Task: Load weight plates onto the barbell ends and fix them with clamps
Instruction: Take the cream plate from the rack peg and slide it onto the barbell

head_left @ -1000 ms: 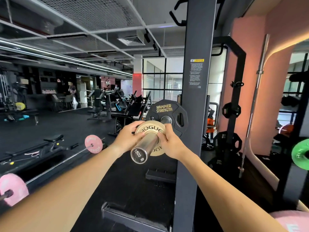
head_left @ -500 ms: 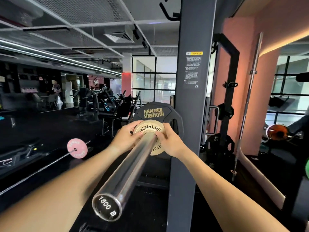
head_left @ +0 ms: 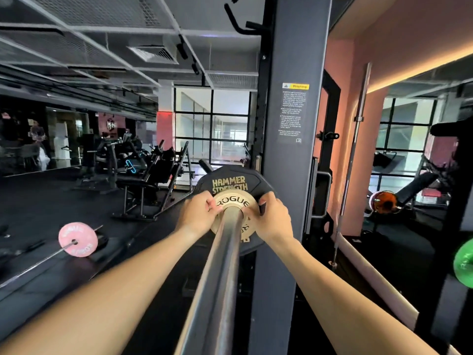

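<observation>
- Mid-frame, a small tan metal plate lettered ROGUE (head_left: pixel 234 201) sat on the polished steel barbell sleeve (head_left: pixel 217 278), pressed up against a larger black plate marked HAMMER STRENGTH (head_left: pixel 230 179).
- The left hand (head_left: pixel 197 216) gripped the tan plate's left rim, fingers (head_left: pixel 208 201) curled over the edge; the right hand (head_left: pixel 272 219) held the right rim the same way, its fingers wrapped round the edge.
- That tan plate looked thin, rigid and light for its kind, something two hands could steer easily; I judged the rim the sensible place to hold it, on opposite sides, so it would ride square on the sleeve rather than cock and bind.
- The steel sleeve looked smooth and slick, so a plate would probably creep outward without a clamp; I saw no clamp anywhere.
- The black plate looked much heavier, with hand cut-outs partly hidden behind the hands.
- A dark grey rack upright (head_left: pixel 294 149) stood just right of the plates.
- At lower left of the frame, a pink ROGUE plate (head_left: pixel 78 239) sat on another bar.
</observation>
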